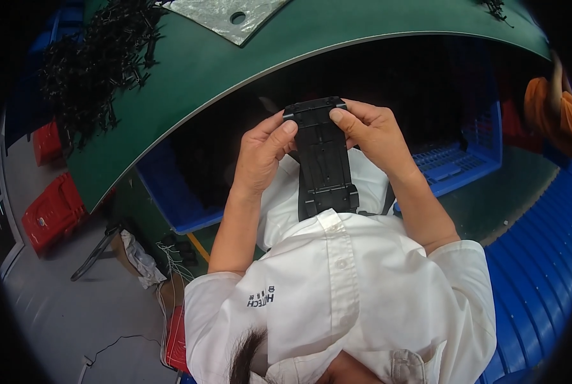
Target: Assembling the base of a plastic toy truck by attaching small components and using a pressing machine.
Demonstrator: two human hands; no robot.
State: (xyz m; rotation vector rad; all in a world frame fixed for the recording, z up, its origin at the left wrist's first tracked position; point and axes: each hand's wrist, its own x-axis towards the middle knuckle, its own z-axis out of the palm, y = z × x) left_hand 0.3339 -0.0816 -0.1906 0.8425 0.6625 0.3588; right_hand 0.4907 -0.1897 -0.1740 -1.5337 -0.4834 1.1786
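Note:
Between my hands is a long black plastic chassis-like part (324,157), its far end raised toward the table edge and its near end close to my white shirt. My left hand (263,150) grips the far left corner, thumb on top. At the far right corner my right hand (369,131) pinches it the same way, thumb pressed on the upper face. The fingers beneath the part are mostly hidden. Raised clips and small holes show along its face.
A green table (190,77) curves across ahead, bearing a heap of small black parts (100,64) and a silvery sheet (225,13). Blue crates (452,168) stand under it. Red stools (54,214) are at left. Another person's orange sleeve (545,109) appears at right, above blue ribbed panels (535,275).

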